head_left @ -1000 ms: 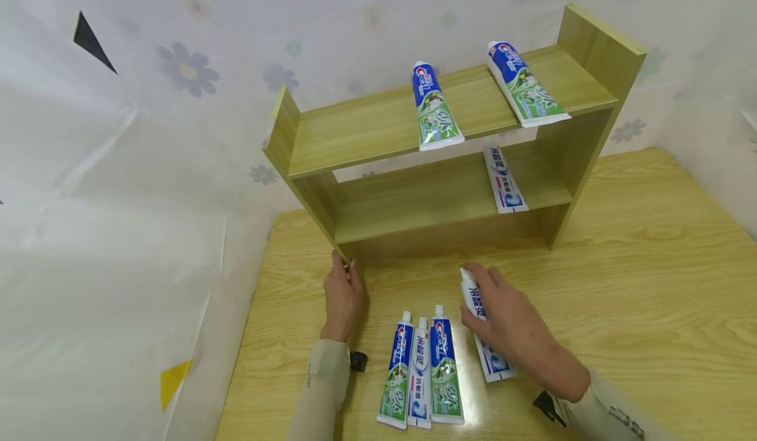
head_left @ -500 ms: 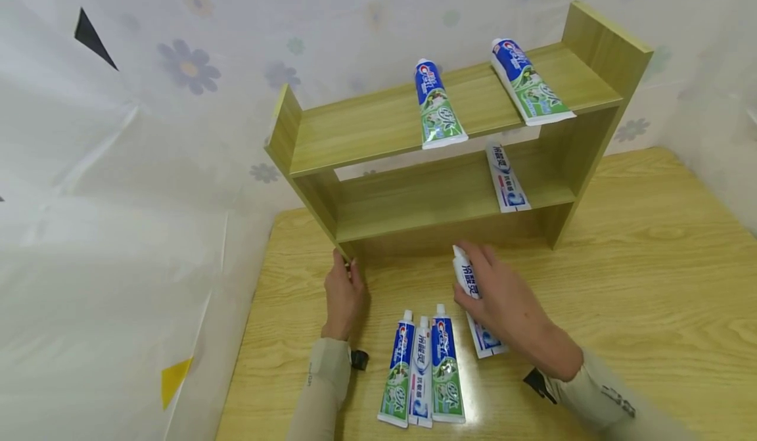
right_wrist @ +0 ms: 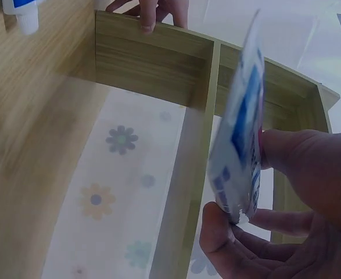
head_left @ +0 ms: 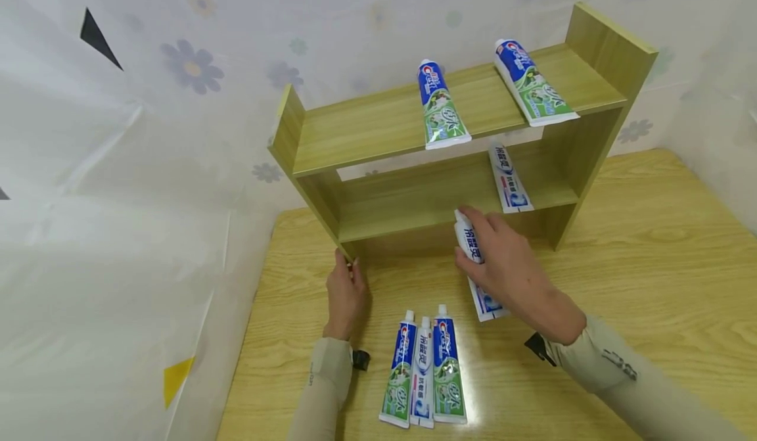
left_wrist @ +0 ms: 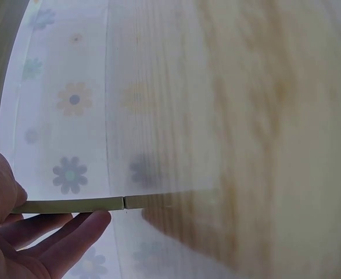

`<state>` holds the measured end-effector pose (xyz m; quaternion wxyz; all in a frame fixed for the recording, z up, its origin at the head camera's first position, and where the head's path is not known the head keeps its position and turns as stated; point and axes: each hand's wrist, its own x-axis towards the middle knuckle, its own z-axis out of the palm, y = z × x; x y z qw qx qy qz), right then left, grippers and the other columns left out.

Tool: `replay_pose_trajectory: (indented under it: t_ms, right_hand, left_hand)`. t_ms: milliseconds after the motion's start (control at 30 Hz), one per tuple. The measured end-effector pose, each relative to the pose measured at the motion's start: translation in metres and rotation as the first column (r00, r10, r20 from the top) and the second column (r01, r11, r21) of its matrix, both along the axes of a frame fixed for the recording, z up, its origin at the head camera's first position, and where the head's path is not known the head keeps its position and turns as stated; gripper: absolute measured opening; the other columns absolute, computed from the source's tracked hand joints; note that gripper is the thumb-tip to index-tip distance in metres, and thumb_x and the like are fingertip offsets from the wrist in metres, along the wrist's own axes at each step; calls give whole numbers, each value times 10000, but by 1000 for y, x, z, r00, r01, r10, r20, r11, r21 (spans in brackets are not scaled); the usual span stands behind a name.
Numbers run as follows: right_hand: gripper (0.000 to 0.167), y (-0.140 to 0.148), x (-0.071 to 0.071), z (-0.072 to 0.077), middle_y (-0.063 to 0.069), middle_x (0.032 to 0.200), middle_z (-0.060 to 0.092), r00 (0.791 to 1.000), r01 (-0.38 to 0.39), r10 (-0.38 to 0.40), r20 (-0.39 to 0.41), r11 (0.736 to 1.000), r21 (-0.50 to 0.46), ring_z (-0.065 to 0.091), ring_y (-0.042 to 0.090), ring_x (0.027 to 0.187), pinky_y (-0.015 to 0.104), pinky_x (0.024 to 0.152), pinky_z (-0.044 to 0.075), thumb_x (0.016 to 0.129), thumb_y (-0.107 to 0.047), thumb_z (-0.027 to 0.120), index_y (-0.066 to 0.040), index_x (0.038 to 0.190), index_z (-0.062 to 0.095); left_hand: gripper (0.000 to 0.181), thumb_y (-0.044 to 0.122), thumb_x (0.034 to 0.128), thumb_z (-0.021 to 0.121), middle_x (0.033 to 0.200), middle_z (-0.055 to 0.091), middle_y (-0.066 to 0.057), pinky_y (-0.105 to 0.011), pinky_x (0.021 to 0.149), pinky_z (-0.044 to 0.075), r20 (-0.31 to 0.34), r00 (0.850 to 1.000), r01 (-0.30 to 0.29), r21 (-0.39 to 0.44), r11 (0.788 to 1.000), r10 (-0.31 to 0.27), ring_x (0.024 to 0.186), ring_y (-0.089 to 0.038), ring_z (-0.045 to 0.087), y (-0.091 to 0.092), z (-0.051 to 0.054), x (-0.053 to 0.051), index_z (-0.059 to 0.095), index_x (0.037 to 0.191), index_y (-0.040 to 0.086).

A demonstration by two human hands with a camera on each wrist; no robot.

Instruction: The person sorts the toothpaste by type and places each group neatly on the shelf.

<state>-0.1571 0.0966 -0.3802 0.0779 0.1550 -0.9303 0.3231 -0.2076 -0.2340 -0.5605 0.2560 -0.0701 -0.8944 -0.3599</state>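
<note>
My right hand (head_left: pixel 517 277) grips a white toothpaste tube (head_left: pixel 469 238) with its cap end up, in front of the wooden shelf's lower board. In the right wrist view the toothpaste tube (right_wrist: pixel 239 136) stands nearly edge-on between the thumb and fingers. My left hand (head_left: pixel 345 300) holds the foot of the left side panel of the wooden shelf (head_left: pixel 361 129). In the left wrist view the thumb lies above the panel edge (left_wrist: pixel 71 206), and the fingers lie below it. Another white tube (head_left: pixel 508 181) lies on the lower board, towards its right end.
Two blue-and-green Crest tubes, one mid-board (head_left: pixel 442 109) and one farther right (head_left: pixel 535 89), lie on the top board. On the table (head_left: pixel 644 244), a white tube (head_left: pixel 422 378) lies between two Crest tubes (head_left: pixel 399 375) (head_left: pixel 448 375). A flower-patterned sheet (head_left: pixel 189 158) hangs behind and left.
My right hand has lifted the white tube up and forward, from near the tabletop to the front of the lower board. My left hand stays on the side panel.
</note>
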Motion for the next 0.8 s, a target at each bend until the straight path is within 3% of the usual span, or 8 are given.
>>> replay_pose_trajectory:
  t_ms: [33, 167, 300, 467, 800]
  right_hand:
    - [700, 0, -1, 1, 267, 1208, 644, 1000, 0, 0, -1, 1000, 1, 686, 271, 806, 294, 567, 607, 1024, -190, 749, -43, 1628, 426]
    - [647, -3, -8, 6, 235, 1163, 644, 1000, 1, -1, -6, 1000, -1, 677, 272, 818, 295, 580, 602, 1031, -192, 732, -28, 1595, 460]
    - [585, -7, -17, 11, 262, 1199, 666, 1000, 0, 0, -30, 1000, -6, 699, 306, 824, 326, 584, 620, 1031, -180, 721, 1, 1542, 504]
    - [561, -9, -27, 17, 276, 1271, 685, 998, -3, 4, -62, 1000, 13, 719, 330, 859, 382, 625, 649, 1020, -178, 739, 19, 1502, 531]
    - [540, -11, -41, 23, 254, 1155, 704, 995, -7, 13, -99, 999, 53, 705, 309, 793, 382, 613, 626, 1016, -173, 734, 26, 1477, 535]
  left_hand:
    - [315, 272, 1183, 470, 905, 731, -163, -348, 558, 570, 2, 1000, 5, 2, 1000, -5, 713, -230, 723, 0, -4, -2, 540, 1400, 54]
    - [290, 213, 1177, 479, 867, 705, -210, -370, 520, 544, -59, 997, 45, 3, 999, -45, 680, -271, 707, 4, 6, 2, 541, 1366, 2]
    - [272, 229, 1176, 487, 850, 694, -192, -361, 519, 535, -61, 998, 22, -3, 1000, -22, 674, -249, 697, 2, -1, -1, 549, 1343, 24]
    - [306, 267, 1183, 470, 906, 731, -211, -408, 560, 587, -52, 998, 19, -14, 1000, -20, 749, -292, 751, 2, 0, -1, 547, 1367, 35]
    - [285, 255, 1181, 481, 940, 745, -221, -408, 582, 608, -46, 999, 18, -10, 1000, -19, 790, -326, 770, 2, 2, 0, 552, 1340, 29]
